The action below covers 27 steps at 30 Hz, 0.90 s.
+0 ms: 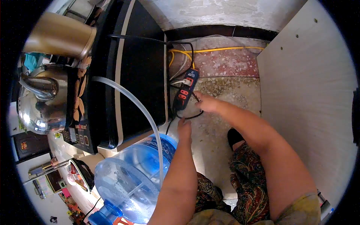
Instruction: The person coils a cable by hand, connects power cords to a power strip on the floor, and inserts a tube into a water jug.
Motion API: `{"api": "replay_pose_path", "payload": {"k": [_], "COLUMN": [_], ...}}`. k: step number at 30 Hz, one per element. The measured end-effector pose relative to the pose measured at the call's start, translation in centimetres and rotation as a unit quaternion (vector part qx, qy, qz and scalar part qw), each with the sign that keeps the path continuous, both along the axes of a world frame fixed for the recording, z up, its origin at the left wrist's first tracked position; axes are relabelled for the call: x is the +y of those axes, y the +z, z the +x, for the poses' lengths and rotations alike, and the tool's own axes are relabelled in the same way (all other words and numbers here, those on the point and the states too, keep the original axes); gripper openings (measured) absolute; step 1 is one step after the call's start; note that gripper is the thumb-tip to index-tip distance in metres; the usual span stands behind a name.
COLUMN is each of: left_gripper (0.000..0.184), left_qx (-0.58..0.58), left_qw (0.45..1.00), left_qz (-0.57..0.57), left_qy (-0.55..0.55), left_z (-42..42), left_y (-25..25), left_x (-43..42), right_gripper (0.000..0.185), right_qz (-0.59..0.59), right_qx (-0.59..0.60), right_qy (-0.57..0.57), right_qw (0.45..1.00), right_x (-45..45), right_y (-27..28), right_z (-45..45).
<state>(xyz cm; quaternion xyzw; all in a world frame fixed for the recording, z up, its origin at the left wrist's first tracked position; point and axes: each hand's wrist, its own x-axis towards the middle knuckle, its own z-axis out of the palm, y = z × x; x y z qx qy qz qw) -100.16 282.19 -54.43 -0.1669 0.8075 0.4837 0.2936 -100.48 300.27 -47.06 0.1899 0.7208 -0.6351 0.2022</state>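
Note:
A black power strip (pixel 182 98) with red-orange sockets lies tilted on the floor beside the black cabinet, and a white plug (pixel 185 81) sits in it. A black cable (pixel 195 116) bends in a loop around the strip's lower end. My right hand (pixel 206 103) is at the strip's right side, its fingers closed on the cable. Below the strip, my left hand (pixel 184 128) has its fingertips curled at the cable's lower bend; the fingers partly hide what they pinch.
The black cabinet (pixel 144 75) stands at left, carrying a metal kettle (pixel 41 99). Large blue water bottles (pixel 125 187) stand below it, with a clear hose (pixel 144 108) running down. A yellow cable (pixel 228 48) lies along the wall. A pale panel (pixel 307 97) rises at right.

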Motion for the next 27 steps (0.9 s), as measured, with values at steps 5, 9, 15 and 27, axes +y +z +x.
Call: {"api": "replay_pose_path", "payload": {"k": [5,9,15,27], "left_gripper": [0.042,0.039,0.032,0.017], "left_qx": [-0.092,-0.128,-0.163,0.215], "left_qw": [0.992,0.982,0.969,0.977], "left_qz": [0.089,0.139,0.188,-0.013], "left_qy": [0.021,0.008,0.010,-0.001], "left_z": [0.0,0.3,0.5,-1.2], "left_y": [3.8,3.0,3.3,-1.8], "left_x": [1.0,1.1,1.6,-0.3], "right_gripper": [0.040,0.032,0.035,0.034], "right_qz": [0.105,0.084,-0.007,0.184], "right_qx": [0.007,0.038,0.039,0.055], "right_qy": [0.053,-0.039,-0.082,-0.076], "right_qw": [0.993,0.995,0.996,0.978], "right_x": [1.1,2.1,2.6,2.1], "right_y": [-1.6,-1.2,-2.5,-4.0], "right_z": [-1.0,-1.0,-0.8,0.3]}}
